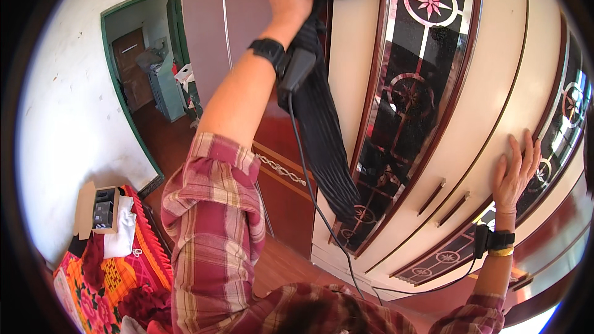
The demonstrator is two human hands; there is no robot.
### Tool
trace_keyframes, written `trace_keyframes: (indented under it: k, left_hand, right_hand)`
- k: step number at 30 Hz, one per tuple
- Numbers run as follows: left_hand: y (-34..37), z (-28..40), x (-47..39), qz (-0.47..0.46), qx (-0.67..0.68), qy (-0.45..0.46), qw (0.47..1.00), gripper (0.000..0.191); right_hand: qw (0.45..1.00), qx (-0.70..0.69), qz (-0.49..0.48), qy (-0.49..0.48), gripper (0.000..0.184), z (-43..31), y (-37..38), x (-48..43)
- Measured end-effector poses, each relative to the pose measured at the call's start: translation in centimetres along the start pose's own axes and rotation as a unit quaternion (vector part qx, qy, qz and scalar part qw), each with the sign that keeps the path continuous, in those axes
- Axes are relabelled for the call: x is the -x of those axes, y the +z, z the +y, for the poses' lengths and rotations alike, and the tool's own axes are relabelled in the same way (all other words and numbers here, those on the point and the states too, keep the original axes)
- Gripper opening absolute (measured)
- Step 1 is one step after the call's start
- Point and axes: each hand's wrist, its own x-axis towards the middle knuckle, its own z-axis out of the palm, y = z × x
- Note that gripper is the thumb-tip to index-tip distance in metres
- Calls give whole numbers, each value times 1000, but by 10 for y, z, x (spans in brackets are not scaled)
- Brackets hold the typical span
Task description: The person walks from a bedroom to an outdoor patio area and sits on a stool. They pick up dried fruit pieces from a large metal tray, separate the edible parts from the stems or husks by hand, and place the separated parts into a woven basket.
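High at the top of the view, my left hand point(288, 2) grips a bunched black ribbed cloth point(325, 134). One long length of the fabric drops from the hand in front of the wardrobe. My right hand point(514, 174) rests with spread fingers on a cream wardrobe door point(503, 116), beside its dark glass panel, holding nothing. Both wrists carry black straps with cabled devices; the left device point(299, 69) partly covers the cloth. What the bunched end looks like beyond the picture's top edge is hidden.
Two bar handles point(431, 197) stick out from the doors. A thin black cable point(320, 208) hangs from my left wrist. At lower left, a bed with a red floral cover point(90, 306) holds an open cardboard box point(84, 211) and clothes. A green-framed doorway point(107, 79) stands behind.
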Motion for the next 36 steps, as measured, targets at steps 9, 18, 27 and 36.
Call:
trace_keyframes:
  k: [9,18,27,36]
  left_hand:
    - [-64,-19,157,-179,-32,62,981,64]
    - [-189,3,303,-563,12,72,823,65]
    - [-32,57,73,-97,76,138,983,57]
    - [18,168,122,-190,54,150,969,69]
  right_hand:
    - [1000,11,-5,-1,39,2,1,2]
    - [1000,4,-2,12,39,-1,0,1]
    - [1000,-13,4,26,38,-2,-1,0]
    - [998,-45,1,41,55,4,-4,3]
